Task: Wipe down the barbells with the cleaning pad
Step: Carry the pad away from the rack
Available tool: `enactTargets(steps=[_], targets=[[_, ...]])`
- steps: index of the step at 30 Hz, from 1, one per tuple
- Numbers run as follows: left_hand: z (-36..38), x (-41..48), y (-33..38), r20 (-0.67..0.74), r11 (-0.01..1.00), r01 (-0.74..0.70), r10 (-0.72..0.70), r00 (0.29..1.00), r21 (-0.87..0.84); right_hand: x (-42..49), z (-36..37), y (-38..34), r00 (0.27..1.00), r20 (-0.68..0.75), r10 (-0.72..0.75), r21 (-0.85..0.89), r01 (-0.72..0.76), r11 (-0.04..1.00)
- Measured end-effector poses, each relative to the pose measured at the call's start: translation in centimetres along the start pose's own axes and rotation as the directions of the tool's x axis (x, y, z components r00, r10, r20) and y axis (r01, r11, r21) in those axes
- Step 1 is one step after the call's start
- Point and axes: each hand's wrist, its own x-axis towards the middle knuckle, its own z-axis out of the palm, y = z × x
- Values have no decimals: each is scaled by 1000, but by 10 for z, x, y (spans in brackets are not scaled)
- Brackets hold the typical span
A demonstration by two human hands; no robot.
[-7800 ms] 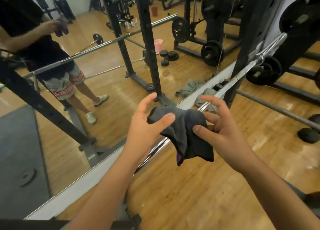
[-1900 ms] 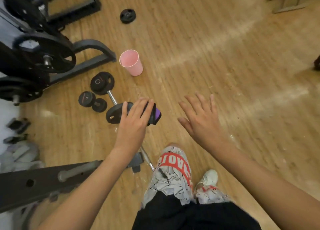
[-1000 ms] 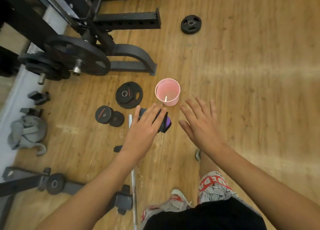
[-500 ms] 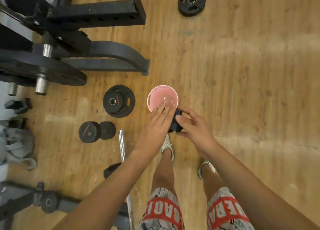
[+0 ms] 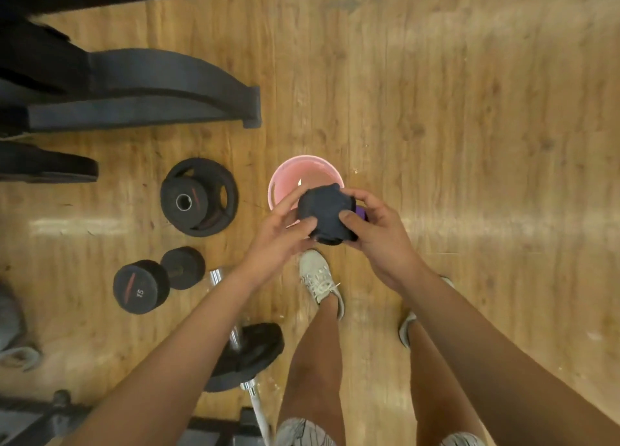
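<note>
Your left hand point(image 5: 280, 236) and right hand point(image 5: 377, 241) both gripped pad point(image 5: 327, 211), bunched above cup point(image 5: 285, 180), likely so you could dip it.

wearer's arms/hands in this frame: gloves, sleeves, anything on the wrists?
Both bare. The left hand and right hand show no gloves, rings or wristbands. The left forearm and right forearm are uncovered to the frame edge; no sleeves, cables or markings in view.
</note>
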Motion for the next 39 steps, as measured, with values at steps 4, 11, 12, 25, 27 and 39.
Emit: enactTargets(steps=[4, 11, 12, 25, 27, 39], targets=[[-9, 65, -38, -80, 986, -37, 51, 995, 163, 57, -18, 40, 997, -57, -54, -122, 47, 991], [-20, 166, -126, -107, 875, -91, 160, 981, 475, 148, -63, 132, 972, -178, -156, -393, 75, 916], [-22, 179, -140, -116, 868, -95, 172, 978, 487, 161, -67, 142, 968, -180, -176, -430, 83, 899], [-11, 259, -239, -103, 914, -17, 64, 993, 406, 218, -89, 229, 875, -329, -356, -439, 192, 878], [-4, 254, -234, -150, 915, -43, 112, 982, 401, 215, -90, 227, 857, -401, -324, -385, 163, 908], [-11, 245, -233, -159, 860, -81, 185, 970, 504, 221, -88, 231, 888, -370, -272, -506, 52, 861]])
